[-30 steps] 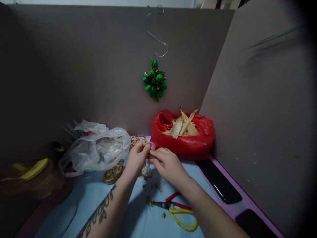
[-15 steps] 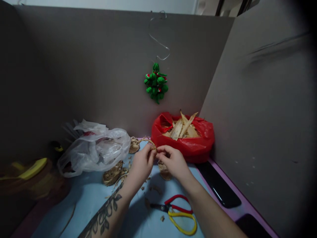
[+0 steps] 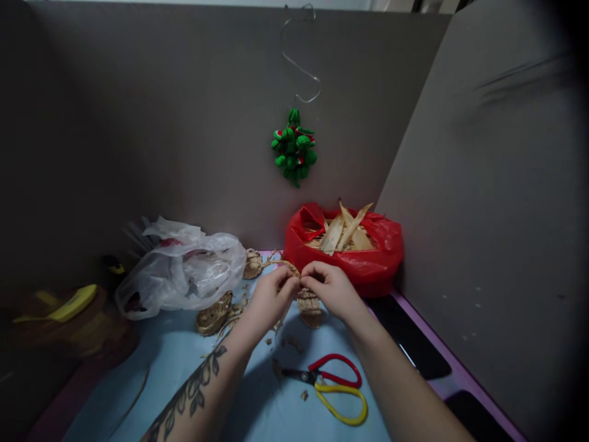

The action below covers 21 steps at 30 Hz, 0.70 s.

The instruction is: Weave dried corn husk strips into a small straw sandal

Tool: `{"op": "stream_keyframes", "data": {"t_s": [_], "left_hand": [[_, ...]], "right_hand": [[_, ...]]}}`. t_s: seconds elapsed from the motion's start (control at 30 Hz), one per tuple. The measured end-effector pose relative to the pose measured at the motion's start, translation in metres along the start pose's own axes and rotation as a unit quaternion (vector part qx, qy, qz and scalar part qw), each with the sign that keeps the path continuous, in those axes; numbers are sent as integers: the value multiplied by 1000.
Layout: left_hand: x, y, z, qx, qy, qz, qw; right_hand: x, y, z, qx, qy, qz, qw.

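Both hands meet over the blue work surface (image 3: 184,380), pinching a braided strip of dry plant fibre (image 3: 288,265). My left hand (image 3: 275,298) has thumb and forefinger closed on it, and my right hand (image 3: 332,288) pinches right beside, fingertips nearly touching. Part of the strip is hidden by the fingers. Just below lies a small woven fibre piece (image 3: 310,310); whether it joins the strip I cannot tell. Another woven piece (image 3: 253,264) sits behind my left hand, and a woven oval (image 3: 214,314) lies left of it. Scissors with red and yellow handles (image 3: 317,382) lie between my forearms.
A red plastic bag (image 3: 368,270) of dried husk strips (image 3: 345,233) stands behind my right hand. To the left are a clear plastic bag (image 3: 197,270) and a blurred brown-and-yellow object (image 3: 69,313). A black phone-like slab (image 3: 414,344) lies right. A green ornament (image 3: 294,150) hangs from the grey partition (image 3: 184,123).
The view has shifted slightly, so things appear a little higher and further right. Both hands keep their pinch; more of the braided strip shows beyond my left fingers.
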<state>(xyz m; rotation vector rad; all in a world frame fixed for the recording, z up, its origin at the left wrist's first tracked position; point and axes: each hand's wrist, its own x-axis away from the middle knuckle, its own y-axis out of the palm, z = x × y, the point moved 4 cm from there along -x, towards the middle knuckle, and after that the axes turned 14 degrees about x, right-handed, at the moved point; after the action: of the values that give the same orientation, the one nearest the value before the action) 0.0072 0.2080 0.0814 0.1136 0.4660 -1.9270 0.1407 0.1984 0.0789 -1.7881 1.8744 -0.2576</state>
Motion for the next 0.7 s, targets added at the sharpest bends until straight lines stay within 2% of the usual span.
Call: {"op": "stream_keyframes", "data": {"t_s": [0.1,0.27,0.33,0.4,0.47,0.5,0.57,0.6,0.7], "left_hand": [[0,-4,3,-33,5,1,999],[1,-11,5,-96,64,30,993],[1,-12,2,-71,43,29,996],[0,-10,-2,-17,-6,14,1000],[1,-6,-2,10,-33,17,999],[2,-4,1,1,-25,20,999],[8,1,11,-61,21,20,998],[11,5,17,-106,48,-2,993],[19,10,27,-229,65,-34,971]], "right_hand": [[1,-2,-3,61,-29,19,998],[5,-2,-7,142,-31,33,989],[6,0,-8,166,-31,53,984],[6,2,-6,158,-17,95,983],[7,5,-2,89,17,131,987],[6,6,1,29,40,139,989],[6,11,9,-110,89,136,981],[5,14,12,-169,109,129,971],[3,15,16,-249,130,132,951]]}}
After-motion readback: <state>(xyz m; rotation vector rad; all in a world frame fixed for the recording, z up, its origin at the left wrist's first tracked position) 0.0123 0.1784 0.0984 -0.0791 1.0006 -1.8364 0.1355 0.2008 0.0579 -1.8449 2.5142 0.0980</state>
